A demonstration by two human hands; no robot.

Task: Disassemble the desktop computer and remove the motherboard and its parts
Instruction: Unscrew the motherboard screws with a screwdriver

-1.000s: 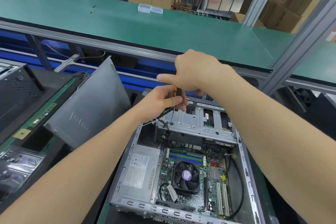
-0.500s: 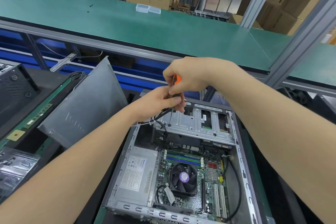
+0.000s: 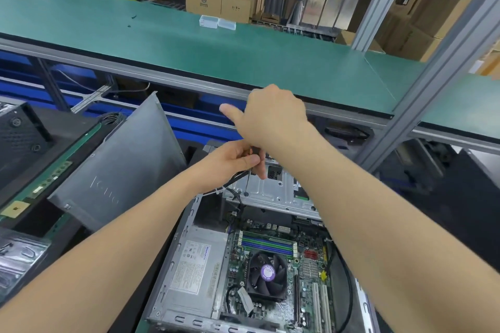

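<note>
Am gripping screwdriver (image 3: 247, 181) w/ R hand (image 3: 273, 116) clamped over its top for torque, L hand (image 3: 230, 162) pinching lower handle so tip stays seated in 1 drive cage (image 3: 273, 193) screw, mobo (image 3: 305, 273) lying in case (image 3: 173, 265) below cage, nearer me.

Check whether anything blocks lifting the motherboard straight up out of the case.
Yes. The metal drive cage overhangs the far edge of the motherboard; the right hand and left hand hold a screwdriver on it. A black cable also runs along the board's right edge.
</note>
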